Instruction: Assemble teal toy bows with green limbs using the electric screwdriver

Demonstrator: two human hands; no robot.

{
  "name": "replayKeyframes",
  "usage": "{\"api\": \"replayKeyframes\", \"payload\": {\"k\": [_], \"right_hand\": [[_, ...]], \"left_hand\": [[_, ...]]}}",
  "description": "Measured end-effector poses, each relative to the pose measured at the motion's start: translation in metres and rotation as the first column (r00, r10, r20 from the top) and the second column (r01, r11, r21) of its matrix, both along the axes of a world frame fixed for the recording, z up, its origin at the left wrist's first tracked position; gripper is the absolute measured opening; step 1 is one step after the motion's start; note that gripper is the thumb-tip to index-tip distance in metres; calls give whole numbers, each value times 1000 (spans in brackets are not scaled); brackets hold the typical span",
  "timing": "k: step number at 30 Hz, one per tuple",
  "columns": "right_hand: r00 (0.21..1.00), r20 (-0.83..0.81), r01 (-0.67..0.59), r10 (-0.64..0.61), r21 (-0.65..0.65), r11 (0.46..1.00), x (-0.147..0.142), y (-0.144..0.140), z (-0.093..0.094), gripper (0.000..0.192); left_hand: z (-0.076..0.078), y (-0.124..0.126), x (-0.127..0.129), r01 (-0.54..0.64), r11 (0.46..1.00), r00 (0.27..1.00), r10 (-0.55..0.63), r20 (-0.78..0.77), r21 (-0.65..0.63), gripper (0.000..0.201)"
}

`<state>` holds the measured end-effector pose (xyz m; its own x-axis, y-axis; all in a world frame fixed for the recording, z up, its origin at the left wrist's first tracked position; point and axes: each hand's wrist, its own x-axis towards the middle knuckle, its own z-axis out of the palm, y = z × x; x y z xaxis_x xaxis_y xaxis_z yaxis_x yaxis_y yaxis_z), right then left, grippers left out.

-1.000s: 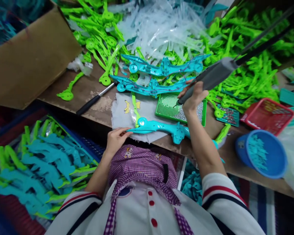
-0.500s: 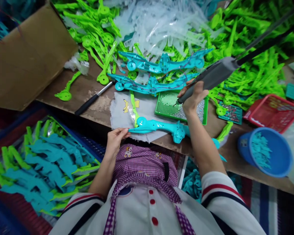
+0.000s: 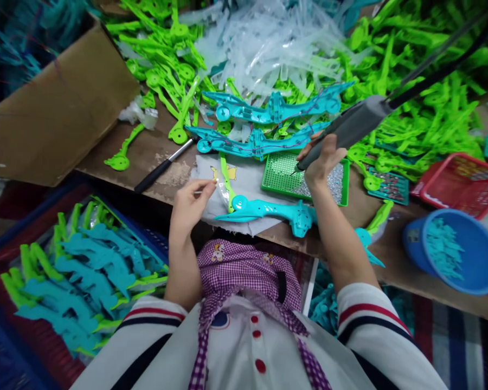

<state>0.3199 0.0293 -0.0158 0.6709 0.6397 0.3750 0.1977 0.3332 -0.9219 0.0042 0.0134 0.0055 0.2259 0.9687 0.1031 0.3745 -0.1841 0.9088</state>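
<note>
A grey electric screwdriver (image 3: pixel 350 130) is in my right hand (image 3: pixel 320 162), its thin bit pointing down over the green perforated tray (image 3: pixel 268 187) of small screws. My left hand (image 3: pixel 191 206) is raised at the left of the cloth, with thumb and forefinger drawn together; whether anything is between them cannot be made out. Just right of those fingertips stands a lime green limb (image 3: pixel 226 176) with shiny clear film. It meets the round end of a blue toy bow body (image 3: pixel 264 208), which lies across the grey cloth (image 3: pixel 248 184) and passes under my right forearm.
Two blue bow halves (image 3: pixel 264 143) with thin wires lie behind the tray. A black-handled rod (image 3: pixel 156 172) rests at left. Blue bucket (image 3: pixel 415 238) and red basket (image 3: pixel 463 203) stand right. A crate (image 3: pixel 20 227) of finished-looking parts sits lower left, beside a cardboard box (image 3: pixel 65 103).
My left hand has let go of the blue body's pointed left tip and moved up towards the green limb. My right hand holds the screwdriver over the tray as before. The view has shifted slightly.
</note>
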Motion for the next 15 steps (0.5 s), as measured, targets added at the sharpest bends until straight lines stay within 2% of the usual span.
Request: {"api": "replayKeyframes", "payload": {"k": [3,5,7,9,11,15], "right_hand": [[1000,-19,9,-9,4,1000,0,-2,10,57],[997,-72,35,-31,55,998,1,-7,24,57],[990,-140,20,-4,115,993,-2,-18,42,56],[981,-177,-56,84,162,985,-14,-34,57,57],[965,-165,-174,204,177,969,-34,-53,66,58],[899,-157,-395,410,119,911,-78,-75,57,62]], "left_hand": [[7,14,26,74,993,996,-78,41,88,26],[2,11,37,207,967,978,-205,-28,148,32],[-8,0,43,370,912,925,-343,-165,176,44],[-20,-14,47,503,849,841,-438,-316,161,59],[-29,-26,51,572,811,766,-472,-437,127,67],[-31,-34,60,580,811,705,-453,-546,76,57]]}}
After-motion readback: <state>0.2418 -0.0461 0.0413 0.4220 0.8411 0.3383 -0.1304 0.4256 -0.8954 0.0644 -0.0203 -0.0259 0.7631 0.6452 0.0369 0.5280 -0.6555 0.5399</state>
